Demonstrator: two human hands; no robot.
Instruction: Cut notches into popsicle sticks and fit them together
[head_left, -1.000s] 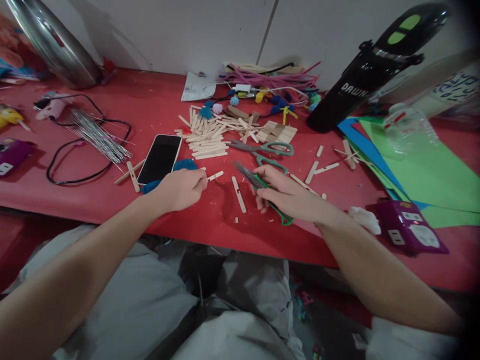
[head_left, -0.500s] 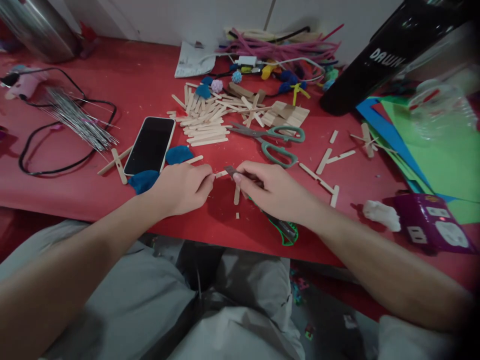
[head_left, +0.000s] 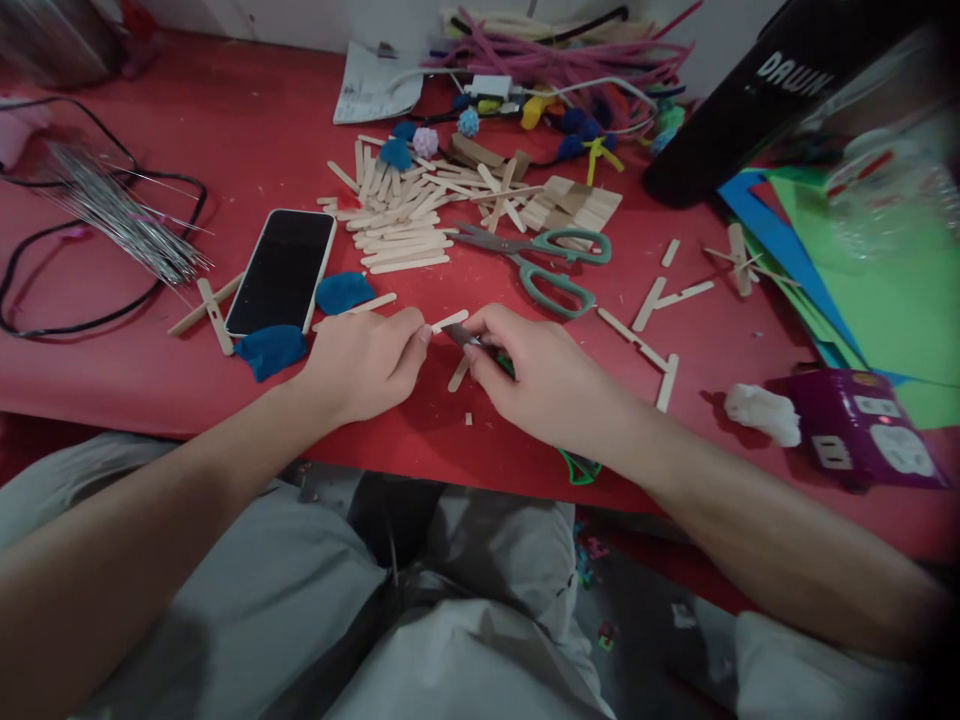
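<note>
My left hand (head_left: 367, 365) is closed in a pinch on one end of a craft stick (head_left: 453, 321), whose other end sticks out toward the right. A utility knife (head_left: 459, 335) is gripped in my right hand (head_left: 536, 378), its grey blade at the stick near my left fingertips. Green parts of the knife's handle show between my fingers and below the wrist; most of it is hidden. Under the blade another craft stick (head_left: 458, 374) lies slanted on the red table (head_left: 420, 440). A small cut-off wood chip (head_left: 469, 419) lies just nearer to me.
Beyond my hands are a pile of craft sticks (head_left: 405, 225) and green-handled scissors (head_left: 555, 262). A phone (head_left: 281, 270) and blue felt-like pieces (head_left: 270, 350) lie left. Cut sticks (head_left: 649, 303), coloured paper (head_left: 862, 260), a purple box (head_left: 862, 430) and a black bottle (head_left: 739, 110) are right.
The knife blade has shifted and tilted, and more of the held stick shows beyond it. The loose stick beneath has turned from upright to slanted. The whole view has moved slightly.
</note>
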